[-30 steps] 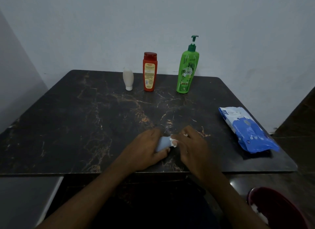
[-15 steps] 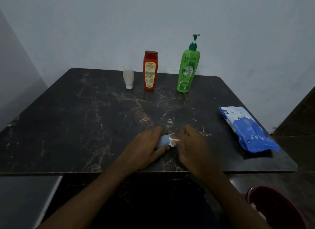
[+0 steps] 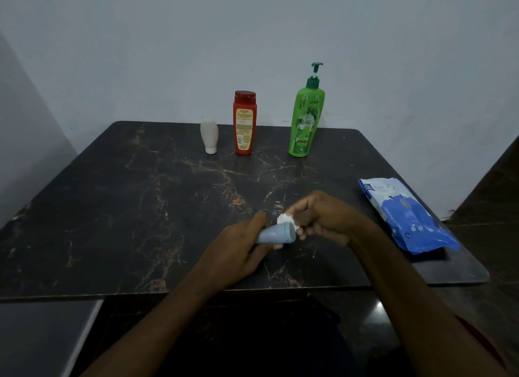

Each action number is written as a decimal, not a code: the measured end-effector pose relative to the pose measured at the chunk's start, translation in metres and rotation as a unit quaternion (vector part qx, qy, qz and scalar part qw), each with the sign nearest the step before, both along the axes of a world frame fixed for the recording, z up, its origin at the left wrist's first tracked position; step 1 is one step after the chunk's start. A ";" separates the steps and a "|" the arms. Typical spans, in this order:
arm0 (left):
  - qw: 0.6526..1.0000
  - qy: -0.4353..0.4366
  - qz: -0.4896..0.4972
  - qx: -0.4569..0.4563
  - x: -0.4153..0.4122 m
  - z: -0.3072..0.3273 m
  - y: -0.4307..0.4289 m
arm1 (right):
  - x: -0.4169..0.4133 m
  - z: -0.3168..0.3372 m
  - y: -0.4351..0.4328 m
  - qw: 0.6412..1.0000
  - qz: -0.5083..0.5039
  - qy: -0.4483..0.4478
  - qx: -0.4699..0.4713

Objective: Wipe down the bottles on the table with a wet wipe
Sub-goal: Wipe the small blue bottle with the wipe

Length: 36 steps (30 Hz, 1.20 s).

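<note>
The wiping step is in hand: the left hand [image 3: 236, 250] grips a small blue-grey bottle [image 3: 276, 233] on its side just above the table's [image 3: 112, 208] near middle, while the right hand [image 3: 325, 222] pinches a crumpled wet wipe [image 3: 286, 218] against its flat end. Next, the wipe probably needs to work round the body, with the bottle turned in the grip.

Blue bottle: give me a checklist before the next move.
1. Left hand grips the blue bottle round its body: ok.
2. Right hand pinches the wipe at the bottle's end: ok.
3. Wipe wet enough: cannot tell.
4. Blue bottle wiped all round: cannot tell, its underside is hidden.
5. White bottle, red bottle and green pump bottle upright at the far side of the table: ok.
6. Pack of wipes on the table at the right: ok.
</note>
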State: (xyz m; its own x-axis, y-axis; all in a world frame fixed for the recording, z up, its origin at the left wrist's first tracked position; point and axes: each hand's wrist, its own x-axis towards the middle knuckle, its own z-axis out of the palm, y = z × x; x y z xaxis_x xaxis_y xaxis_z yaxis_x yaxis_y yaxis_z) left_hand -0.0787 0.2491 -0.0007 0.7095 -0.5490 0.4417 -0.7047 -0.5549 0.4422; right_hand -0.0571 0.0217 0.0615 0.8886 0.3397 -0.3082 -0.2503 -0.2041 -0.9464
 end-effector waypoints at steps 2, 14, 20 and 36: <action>1.000 0.015 -0.009 -0.017 0.002 -0.002 0.001 | -0.009 -0.008 0.003 0.997 -0.041 0.024 0.060; 0.990 0.029 -0.018 -0.135 0.007 0.000 0.002 | -0.051 -0.006 0.004 0.977 -0.158 -0.116 0.083; 0.990 0.032 -0.035 -0.130 0.011 -0.004 0.004 | -0.048 0.004 0.006 0.914 -0.039 -0.365 -0.173; 0.988 0.058 -0.047 -0.133 0.012 -0.001 0.005 | -0.034 0.014 0.002 0.898 0.035 -0.384 -0.213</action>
State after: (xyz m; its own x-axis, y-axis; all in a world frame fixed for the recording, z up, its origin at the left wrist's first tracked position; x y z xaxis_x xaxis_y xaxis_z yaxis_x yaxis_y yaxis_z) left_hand -0.0669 0.2543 -0.0021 0.7148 -0.4908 0.4982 -0.6840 -0.3419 0.6444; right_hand -0.0906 0.0239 0.0758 0.8757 0.3992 0.2715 0.4703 -0.5784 -0.6665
